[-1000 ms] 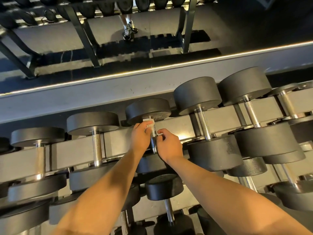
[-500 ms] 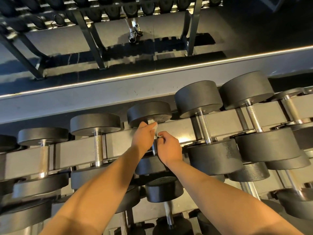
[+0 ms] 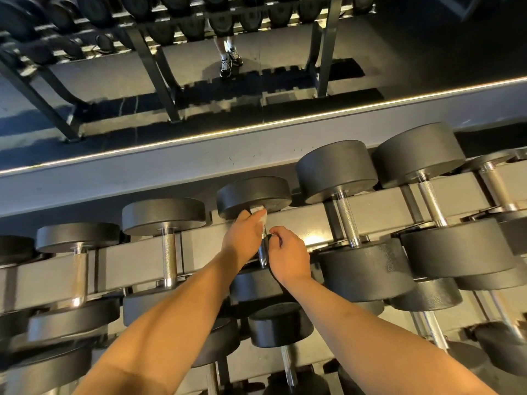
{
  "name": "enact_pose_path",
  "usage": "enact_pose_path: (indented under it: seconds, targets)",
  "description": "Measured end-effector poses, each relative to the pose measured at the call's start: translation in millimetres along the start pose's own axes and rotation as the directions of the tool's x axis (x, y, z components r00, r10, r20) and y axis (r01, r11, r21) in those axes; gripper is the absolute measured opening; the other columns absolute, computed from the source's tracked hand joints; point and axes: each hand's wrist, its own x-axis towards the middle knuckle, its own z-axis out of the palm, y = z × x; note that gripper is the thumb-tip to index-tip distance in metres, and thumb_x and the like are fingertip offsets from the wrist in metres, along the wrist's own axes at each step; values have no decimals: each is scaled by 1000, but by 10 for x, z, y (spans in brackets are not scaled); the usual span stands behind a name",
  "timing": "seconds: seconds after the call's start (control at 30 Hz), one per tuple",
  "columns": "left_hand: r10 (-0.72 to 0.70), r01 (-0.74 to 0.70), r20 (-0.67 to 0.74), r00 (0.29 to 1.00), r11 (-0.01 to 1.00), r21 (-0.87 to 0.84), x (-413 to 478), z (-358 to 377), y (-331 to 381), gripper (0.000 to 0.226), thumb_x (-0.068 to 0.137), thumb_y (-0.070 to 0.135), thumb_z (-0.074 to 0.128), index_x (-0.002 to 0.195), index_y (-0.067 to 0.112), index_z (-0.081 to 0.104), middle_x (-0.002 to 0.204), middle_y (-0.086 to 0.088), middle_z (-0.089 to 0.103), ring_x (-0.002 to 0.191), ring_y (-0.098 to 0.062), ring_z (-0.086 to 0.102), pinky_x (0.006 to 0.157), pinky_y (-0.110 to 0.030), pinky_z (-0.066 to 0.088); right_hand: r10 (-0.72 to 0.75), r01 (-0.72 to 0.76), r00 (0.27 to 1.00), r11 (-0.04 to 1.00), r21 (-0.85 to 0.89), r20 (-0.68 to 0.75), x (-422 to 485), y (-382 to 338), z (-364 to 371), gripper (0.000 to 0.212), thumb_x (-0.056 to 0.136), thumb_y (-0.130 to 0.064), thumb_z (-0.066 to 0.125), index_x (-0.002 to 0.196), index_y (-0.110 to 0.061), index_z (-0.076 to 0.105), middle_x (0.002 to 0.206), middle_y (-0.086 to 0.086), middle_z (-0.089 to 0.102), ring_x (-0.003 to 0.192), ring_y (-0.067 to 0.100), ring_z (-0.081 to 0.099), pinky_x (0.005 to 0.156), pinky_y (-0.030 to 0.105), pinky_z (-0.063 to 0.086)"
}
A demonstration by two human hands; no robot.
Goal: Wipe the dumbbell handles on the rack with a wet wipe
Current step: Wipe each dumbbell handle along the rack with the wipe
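The fingers point(image 3: 252, 220) of the left hand point(image 3: 242, 238) curl round a crumpled white wet wipe point(image 3: 261, 216) and press it against the top of a knurled chrome handle point(image 3: 263, 252), right under the far head of a black round-headed dumbbell point(image 3: 253, 195). The fingers point(image 3: 275, 232) of the right hand point(image 3: 289, 256) are bent just beside the same handle; whether they pinch a corner of the wipe or only steady the bar cannot be told.

The wiping step looks to be under way on this middle dumbbell, with the wipe at the upper end of the bar. The next move probably calls for a firm drag down the knurling towards the near head, then a shift to a neighbouring chrome handle point(image 3: 346, 220).

The dumbbell lies across the top tier of a grey steel rack point(image 3: 308, 220), between a smaller pair on the left and larger ones on the right, with further dumbbells point(image 3: 281, 323) on the tier below. Behind the rack run a grey ledge point(image 3: 142, 172) and a lit strip point(image 3: 256, 128); above it, what appears to be a wall mirror point(image 3: 99, 89) shows a rack and a pair of trainers point(image 3: 231, 62).
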Motion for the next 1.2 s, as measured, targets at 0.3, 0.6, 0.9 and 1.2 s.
enact_pose_path:
  seconds: [0.3, 0.6, 0.9, 1.2]
  targets:
    - [-77, 159, 225, 971, 914, -373, -265, 171, -231, 32, 103, 18, 46, 109, 32, 74, 111, 7, 68, 98, -7, 64, 86, -22, 48, 33, -32, 999, 998, 47, -30, -2, -11, -20, 24, 104, -27, 45, 114, -25, 66, 103, -6, 66, 94, 14, 61, 86, 36, 54]
    - [-66, 188, 272, 960, 872, -452, -360, 205, -328, 22, 98, 16, 56, 105, 26, 74, 104, 2, 72, 95, -13, 68, 92, -38, 55, 29, -27, 999, 999, 40, -33, -1, -7, -24, 20, 103, -28, 46, 107, -28, 65, 97, -8, 65, 89, 10, 60, 78, 27, 50]
    - [-254, 195, -47, 966, 836, -512, 60, 161, -281, 28, 106, 29, 48, 128, 26, 65, 120, -1, 63, 94, -5, 62, 63, -5, 44, 24, -24, 999, 1000, 8, -26, 25, 9, -7, 22, 102, -25, 47, 113, -24, 66, 100, -7, 66, 93, 10, 61, 86, 30, 54]
    - [-342, 235, -79, 936, 778, -583, -74, 299, -211, 19, 101, 18, 50, 119, 22, 52, 98, -9, 65, 75, -13, 61, 63, -24, 45, 11, -11, 1000, 1000, -6, -28, 19, 3, -5, 16, 102, -26, 50, 106, -27, 65, 95, -8, 66, 88, 8, 62, 82, 32, 57]
